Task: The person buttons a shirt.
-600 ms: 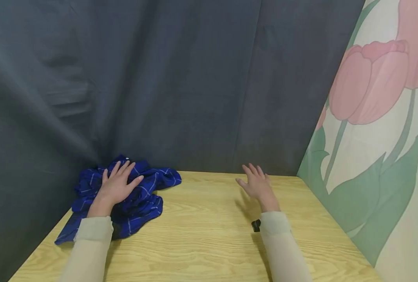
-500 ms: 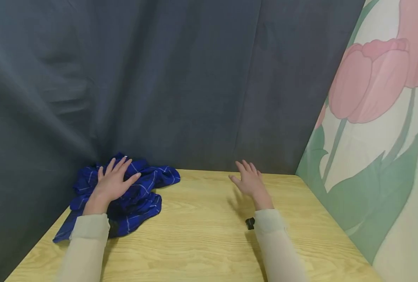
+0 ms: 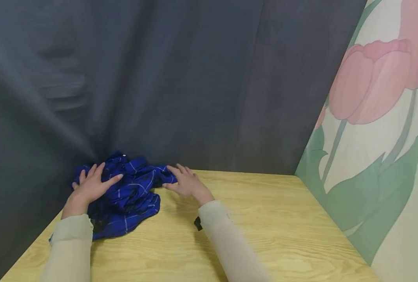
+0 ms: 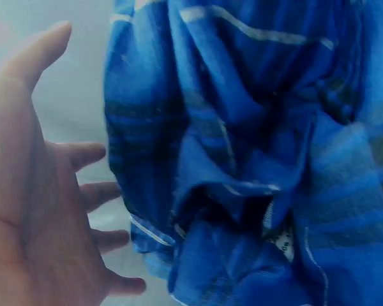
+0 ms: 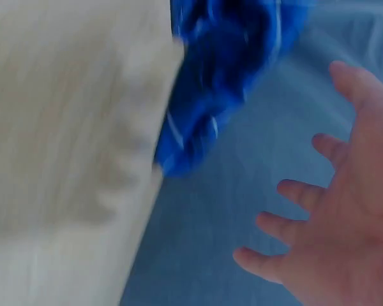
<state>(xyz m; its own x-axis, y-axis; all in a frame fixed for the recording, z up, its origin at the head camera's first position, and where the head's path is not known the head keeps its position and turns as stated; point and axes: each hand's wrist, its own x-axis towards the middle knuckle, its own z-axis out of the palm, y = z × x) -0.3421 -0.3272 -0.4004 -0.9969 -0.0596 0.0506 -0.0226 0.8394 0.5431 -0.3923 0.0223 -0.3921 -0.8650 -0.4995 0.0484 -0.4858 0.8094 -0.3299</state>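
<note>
A blue plaid cloth garment (image 3: 131, 196) with thin white lines lies crumpled at the table's back left corner. In the left wrist view its folds (image 4: 242, 159) fill the right side, and a small printed label (image 4: 284, 242) shows inside. My left hand (image 3: 89, 188) is over the garment's left part with fingers spread; the left wrist view shows it holding nothing. At the garment's right end is my right hand (image 3: 187, 184), its fingers extended and apart. The right wrist view, somewhat blurred, shows that hand (image 5: 351, 204) holding nothing. Contact with the cloth cannot be told.
The light wooden table (image 3: 265, 231) extends to the right of the garment. Behind it hangs a dark grey curtain (image 3: 194, 86), which also covers the left side. A wall with painted tulips (image 3: 371, 86) borders the right side. A small black object (image 3: 198, 223) shows beside the right cuff.
My right hand has moved far left, from the table's right half to the garment's right end. My left hand has shifted left and slightly down. The garment keeps nearly the same place.
</note>
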